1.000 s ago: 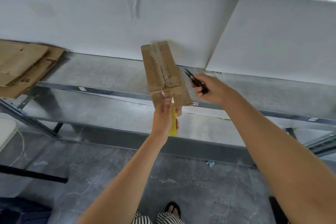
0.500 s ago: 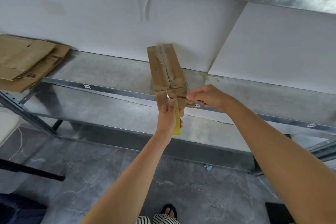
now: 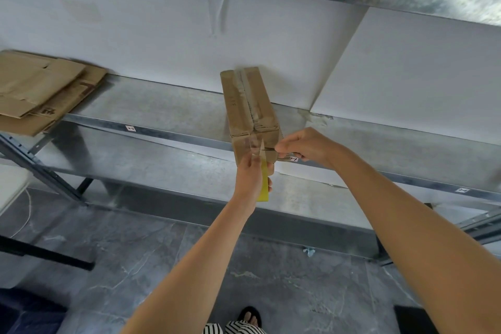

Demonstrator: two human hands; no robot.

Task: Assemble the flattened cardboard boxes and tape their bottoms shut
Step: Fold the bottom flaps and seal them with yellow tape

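A small brown cardboard box (image 3: 248, 106) stands on the metal shelf (image 3: 162, 114), its bottom flaps up and a strip of clear tape along the seam. My left hand (image 3: 250, 171) grips a yellow tape roll (image 3: 263, 188) just below the box's near end and holds the tape taut. My right hand (image 3: 306, 145) holds small black snips (image 3: 271, 150) with their blades at the tape, right by the box's near corner.
A pile of flattened cardboard boxes (image 3: 40, 89) lies at the shelf's left end. White panels (image 3: 406, 76) lean against the wall behind. A lower shelf (image 3: 135, 154) runs beneath, and a black bar (image 3: 46, 253) crosses the grey floor at left.
My right hand has moved left with the snips, from beside the box to the tape at its near end. My left hand keeps holding the tape roll.
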